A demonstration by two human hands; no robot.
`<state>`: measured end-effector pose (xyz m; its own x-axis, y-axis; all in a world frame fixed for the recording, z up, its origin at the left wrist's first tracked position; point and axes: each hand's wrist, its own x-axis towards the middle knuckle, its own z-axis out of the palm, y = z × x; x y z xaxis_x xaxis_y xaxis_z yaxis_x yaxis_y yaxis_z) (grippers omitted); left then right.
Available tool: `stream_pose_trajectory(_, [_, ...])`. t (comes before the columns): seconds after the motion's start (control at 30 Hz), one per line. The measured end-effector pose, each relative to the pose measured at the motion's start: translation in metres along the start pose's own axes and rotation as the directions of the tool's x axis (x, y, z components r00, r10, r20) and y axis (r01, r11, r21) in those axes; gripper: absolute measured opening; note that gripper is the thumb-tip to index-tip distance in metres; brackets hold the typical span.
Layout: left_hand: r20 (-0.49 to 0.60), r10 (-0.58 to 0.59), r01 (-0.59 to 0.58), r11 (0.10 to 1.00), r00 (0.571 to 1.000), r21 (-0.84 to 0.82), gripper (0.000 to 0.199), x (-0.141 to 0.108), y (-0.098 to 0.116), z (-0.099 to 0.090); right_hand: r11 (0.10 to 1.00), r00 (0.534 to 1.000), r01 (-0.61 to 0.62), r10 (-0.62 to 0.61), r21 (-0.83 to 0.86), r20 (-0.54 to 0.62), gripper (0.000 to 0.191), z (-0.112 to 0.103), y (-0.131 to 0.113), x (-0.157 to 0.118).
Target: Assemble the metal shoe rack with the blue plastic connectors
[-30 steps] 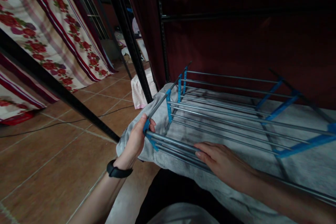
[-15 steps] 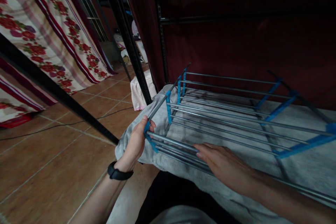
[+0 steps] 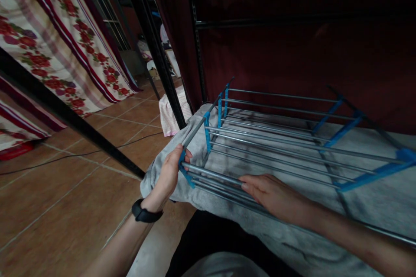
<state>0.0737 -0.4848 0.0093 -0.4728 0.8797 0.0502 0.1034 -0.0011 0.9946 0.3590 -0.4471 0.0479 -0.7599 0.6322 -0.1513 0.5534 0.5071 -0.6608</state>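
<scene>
A shoe rack [image 3: 292, 143] of thin metal tubes and blue plastic brackets [image 3: 207, 132] lies on a grey blanket [image 3: 191, 138]. My left hand [image 3: 168, 168] is closed around its near left corner, where a blue bracket meets a grey side pole. A black band [image 3: 146, 213] circles my left wrist. Along the front metal tube [image 3: 221, 176], my right hand [image 3: 273, 192] is closed over the top, thumb towards me; part of its grip is hidden beneath. The rack's near right end runs behind my right arm and out of view.
Black metal posts [image 3: 159, 47] and a slanting black bar [image 3: 81, 121] frame the left side. Dark red cloth [image 3: 292, 65] hangs behind. Flowered curtains [image 3: 65, 47], a black cable [image 3: 97, 151] and a pale striped cloth [image 3: 172, 112] are beyond, over the tiled floor [image 3: 55, 194].
The view has shifted slightly. Both hands keep their hold on the rack, and the rack's far right end appears a little further left in the picture.
</scene>
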Motion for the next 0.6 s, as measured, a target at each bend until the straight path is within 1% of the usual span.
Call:
stream_pose_trajectory(0.07, [0.008,0.000,0.000,1.000,1.000,-0.019,0.046,0.000,-0.001,0.000,0.998,0.999,0.003,-0.005,0.058,0.033,0.029,-0.002,-0.001,0.003])
stream_pose_trajectory(0.17, [0.011,-0.012,0.013,0.998,1.000,-0.060,0.044,0.000,0.000,0.001,0.990,0.998,0.003,-0.013,0.143,0.069,0.033,-0.005,-0.001,0.007])
stream_pose_trajectory(0.27, [0.013,-0.025,0.026,0.996,1.000,-0.080,0.042,0.000,0.001,0.001,0.987,0.997,-0.007,-0.006,0.163,0.076,0.036,-0.005,0.000,0.009])
stream_pose_trajectory(0.37, [0.014,-0.030,0.030,0.998,0.999,-0.059,0.043,0.001,0.000,0.000,0.994,0.998,-0.001,-0.006,0.113,0.065,0.035,-0.005,-0.001,0.008])
stream_pose_trajectory(0.47, [0.033,-0.032,0.032,0.999,0.999,-0.022,0.045,0.000,0.000,-0.002,0.999,1.000,0.029,-0.029,0.022,-0.003,0.027,-0.006,-0.005,0.003])
stream_pose_trajectory(0.53, [0.045,-0.027,0.028,1.000,0.999,-0.003,0.045,-0.001,0.000,-0.004,0.997,0.998,0.042,-0.044,-0.059,-0.038,0.027,-0.005,-0.009,0.001])
stream_pose_trajectory(0.6, [0.047,-0.026,0.026,1.000,0.999,0.010,0.044,-0.001,0.001,-0.004,0.990,0.999,0.039,-0.044,-0.134,-0.028,0.027,-0.005,-0.012,0.002])
